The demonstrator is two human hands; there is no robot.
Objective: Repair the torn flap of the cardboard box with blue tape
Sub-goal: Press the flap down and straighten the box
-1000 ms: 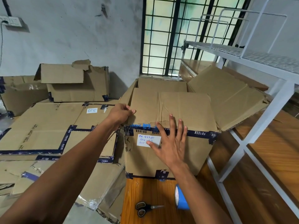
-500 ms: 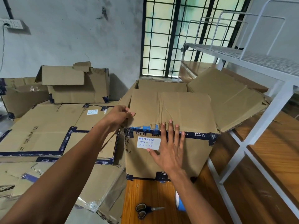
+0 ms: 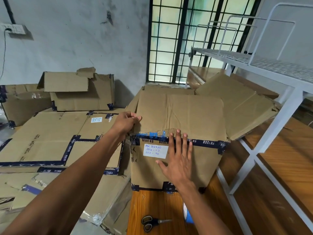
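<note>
Over the last second the right hand (image 3: 177, 160) slid right along the front of the cardboard box (image 3: 177, 126), flat and fingers straight, fingertips now on the torn flap edge past the blue tape (image 3: 152, 134). The left hand (image 3: 126, 122) still grips the flap's left corner. Looks like tape is getting smoothed, with the tear half covered. Box is shut on the worktop (image 3: 157, 206), contents hidden; the tape roll (image 3: 187, 213) and scissors (image 3: 150, 223) sit in front.

Daylight from barred window (image 3: 191, 39), overexposed greenish panes. Room evenly lit, soft shadows beside stacked boxes (image 3: 76, 92). Wide-angle bends the white rack (image 3: 277, 116) at the edges. Slight blur on bottom corners.
</note>
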